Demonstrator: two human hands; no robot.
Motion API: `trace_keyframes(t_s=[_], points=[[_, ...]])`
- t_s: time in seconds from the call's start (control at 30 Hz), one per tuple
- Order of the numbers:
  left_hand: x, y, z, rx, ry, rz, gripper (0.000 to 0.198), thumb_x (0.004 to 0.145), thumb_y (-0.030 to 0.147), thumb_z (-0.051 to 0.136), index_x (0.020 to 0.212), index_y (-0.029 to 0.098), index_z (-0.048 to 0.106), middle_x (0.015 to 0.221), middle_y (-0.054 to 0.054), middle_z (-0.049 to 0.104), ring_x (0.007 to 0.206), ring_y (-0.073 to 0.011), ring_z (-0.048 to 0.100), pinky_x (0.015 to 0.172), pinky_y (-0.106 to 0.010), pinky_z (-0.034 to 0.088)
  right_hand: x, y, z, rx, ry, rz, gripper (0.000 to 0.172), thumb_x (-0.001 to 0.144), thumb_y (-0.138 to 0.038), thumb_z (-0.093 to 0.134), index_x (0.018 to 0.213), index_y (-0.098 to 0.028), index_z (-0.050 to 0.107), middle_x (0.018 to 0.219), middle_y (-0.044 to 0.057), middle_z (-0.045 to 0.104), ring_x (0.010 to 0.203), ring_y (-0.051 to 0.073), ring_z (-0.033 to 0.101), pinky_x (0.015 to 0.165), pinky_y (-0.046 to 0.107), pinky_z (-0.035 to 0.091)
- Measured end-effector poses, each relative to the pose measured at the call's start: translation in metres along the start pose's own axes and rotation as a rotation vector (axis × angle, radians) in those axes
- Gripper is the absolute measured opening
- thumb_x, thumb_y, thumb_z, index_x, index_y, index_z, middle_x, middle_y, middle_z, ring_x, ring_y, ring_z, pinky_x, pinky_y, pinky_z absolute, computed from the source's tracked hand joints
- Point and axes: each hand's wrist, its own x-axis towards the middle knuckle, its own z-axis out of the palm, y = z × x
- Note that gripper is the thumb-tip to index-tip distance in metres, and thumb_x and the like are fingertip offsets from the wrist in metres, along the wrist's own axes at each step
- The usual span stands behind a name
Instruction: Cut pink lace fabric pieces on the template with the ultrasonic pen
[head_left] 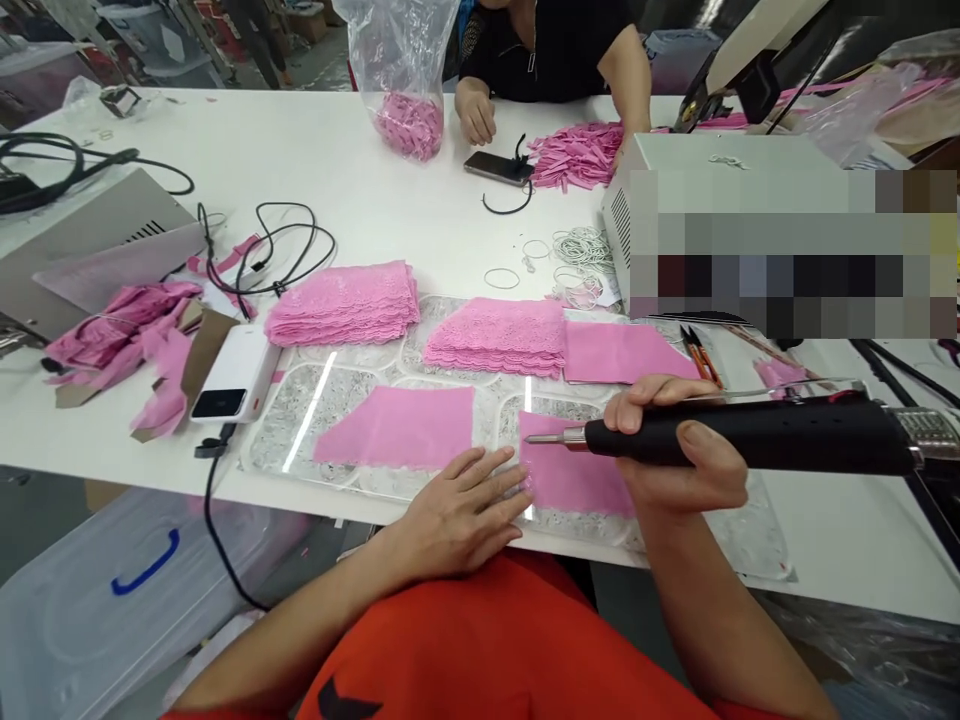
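Observation:
My right hand (679,450) grips a black hand-held tool (757,437) whose thin metal tip points left, just above the left edge of a small pink fabric piece (574,480). My left hand (461,505) lies flat with fingers apart, its fingertips touching that piece's left edge. Both rest on a clear patterned mat (300,420) at the near edge of the white table (360,170). Another flat pink piece (401,428) lies just left of my left hand.
Two stacks of pink lace (345,303) (499,335) and a flat pink piece (622,352) lie behind. A white power bank (234,375), cables (277,250), pink scraps (127,330), a grey machine (720,180), white rings (581,255), a phone (496,167). Another person's hands (475,112) work across the table.

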Motion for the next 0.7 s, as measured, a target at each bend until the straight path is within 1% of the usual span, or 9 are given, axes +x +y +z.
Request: trace_keyframes(t_s=[0.23,0.37,0.57,0.7], points=[[0.0002,-0.0016,-0.0004,0.002,-0.024,0.0,0.032,0.096,0.028,0.054,0.126,0.018,0.059,0.132,-0.01,0.063,0.138,-0.026,0.044,0.112,-0.043,0.038,-0.0025,0.0026,0.0037,-0.033,-0.004,0.015,0.014,0.065,-0.032,0.061,0.074,-0.021,0.063,0.071,0.0,0.06,0.046,0.01,0.052,0.046,0.029,0.046],[-0.0001,-0.0017,0.0003,-0.005,-0.012,0.004,0.032,0.096,0.028,0.054,0.125,0.017,0.059,0.132,-0.009,0.063,0.137,-0.0269,0.045,0.111,-0.043,0.039,-0.0029,0.0038,0.0043,-0.034,-0.008,0.004,0.016,0.066,-0.034,0.062,0.074,-0.021,0.063,0.072,0.001,0.06,0.047,0.011,0.053,0.047,0.03,0.046],[0.0008,-0.0022,-0.0004,0.0,-0.004,0.008,0.03,0.097,0.028,0.053,0.124,0.017,0.06,0.131,-0.008,0.064,0.135,-0.0273,0.048,0.11,-0.043,0.04,-0.0036,0.0062,0.0039,-0.035,-0.019,-0.005,0.01,0.067,-0.03,0.061,0.072,-0.02,0.062,0.072,0.001,0.061,0.049,0.011,0.054,0.048,0.03,0.048],[0.0002,-0.0026,-0.0012,0.01,-0.001,0.021,0.03,0.096,0.028,0.054,0.123,0.017,0.061,0.13,-0.008,0.064,0.134,-0.0272,0.048,0.111,-0.043,0.04,-0.0018,0.0048,0.0035,0.012,-0.022,-0.002,0.012,0.067,-0.028,0.061,0.074,-0.02,0.064,0.072,0.001,0.061,0.049,0.011,0.054,0.047,0.029,0.047]])
